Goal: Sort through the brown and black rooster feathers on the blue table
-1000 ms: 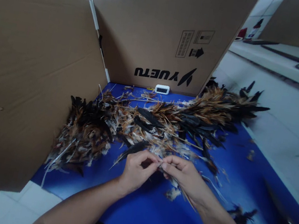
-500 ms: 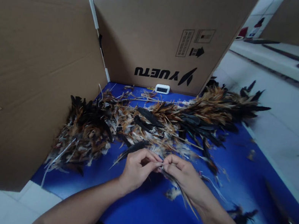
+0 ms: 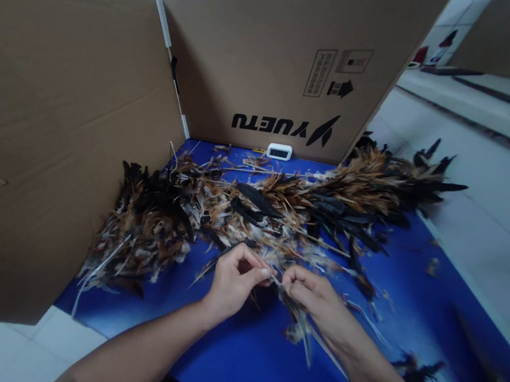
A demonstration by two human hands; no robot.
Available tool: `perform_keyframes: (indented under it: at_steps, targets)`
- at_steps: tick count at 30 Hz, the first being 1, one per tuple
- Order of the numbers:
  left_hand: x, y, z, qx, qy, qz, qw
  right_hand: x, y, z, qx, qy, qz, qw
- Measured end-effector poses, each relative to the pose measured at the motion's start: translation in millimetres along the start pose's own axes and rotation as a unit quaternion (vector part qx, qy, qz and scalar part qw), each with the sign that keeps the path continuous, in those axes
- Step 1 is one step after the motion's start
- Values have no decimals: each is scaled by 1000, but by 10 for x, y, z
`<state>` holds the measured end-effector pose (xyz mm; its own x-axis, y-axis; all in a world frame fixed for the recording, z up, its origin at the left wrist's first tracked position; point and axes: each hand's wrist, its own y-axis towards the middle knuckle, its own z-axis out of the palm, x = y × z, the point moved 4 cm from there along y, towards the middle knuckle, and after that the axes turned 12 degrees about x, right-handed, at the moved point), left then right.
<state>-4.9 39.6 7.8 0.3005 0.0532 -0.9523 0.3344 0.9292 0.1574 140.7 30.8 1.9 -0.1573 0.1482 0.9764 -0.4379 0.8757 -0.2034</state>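
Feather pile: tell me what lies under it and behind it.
The feather pile lies on a blue mat; the mat beneath it is hidden. Behind it sits a small white clock against a YUETU cardboard panel. What lies within the pile cannot be seen.

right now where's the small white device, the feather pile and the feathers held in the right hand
small white device (image 3: pixel 279 151), head view, middle of its front face
feather pile (image 3: pixel 281 212), head view, centre of the heap on the blue mat
held feathers (image 3: pixel 304 331), head view, trailing ends below the right hand (image 3: pixel 318 304)
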Motion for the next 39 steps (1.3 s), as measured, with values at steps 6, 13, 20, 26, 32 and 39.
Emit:
perform_keyframes:
  at_steps: [6,13,20,26,32,39]
  targets:
    - [1,18,-11,4,-24,5,1000,-18,1,0,9,10,5,1000]
    - [46,52,-11,43,-15,-28,999,-27,5,4,25,62,13,998]
    - [61,72,-9,142,128,-37,981,-37,-5,-10,42,110,16,993]
    - [58,73,-12,157,177,-26,971,-84,11,-3,67,145,17,987]
    - [12,86,-12,157,236,-4,959,-42,-13,20,76,138,51,986]
    - [-3,78,-5,177,269,18,947,-38,-12,28,84,142,48,985]
